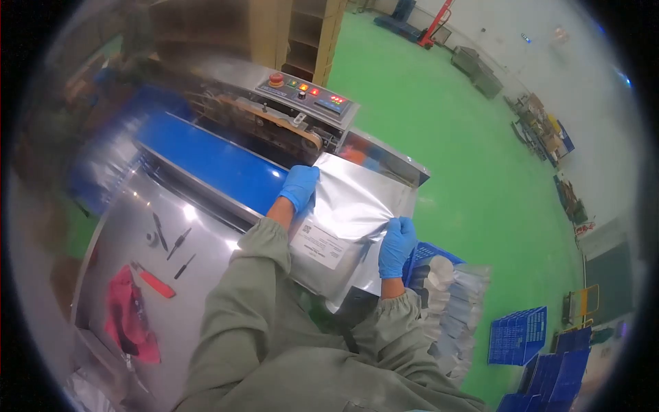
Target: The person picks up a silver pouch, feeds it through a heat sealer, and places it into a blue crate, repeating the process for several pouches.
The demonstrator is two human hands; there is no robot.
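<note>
A silver foil bag [353, 199] with a white printed label [318, 246] is stretched between my two blue-gloved hands. My left hand [300, 185] grips its left edge, close to the end of the blue conveyor belt [213, 161]. On the opposite edge, my right hand [397, 247] pinches the foil, and creases run from that spot. The bag's upper part lies in front of the sealing machine [302, 103], whose panel carries a red knob and lit buttons. Both thumbs are partly hidden by the foil and fingers.
Left of me, a steel table [178, 226] holds pens, a red-handled cutter [156, 283] and a pink cloth [129, 316]. Several filled silver bags [449, 309] sit by a blue crate [432, 254] at my right. Another blue crate [518, 336] stands on the green floor [473, 172].
</note>
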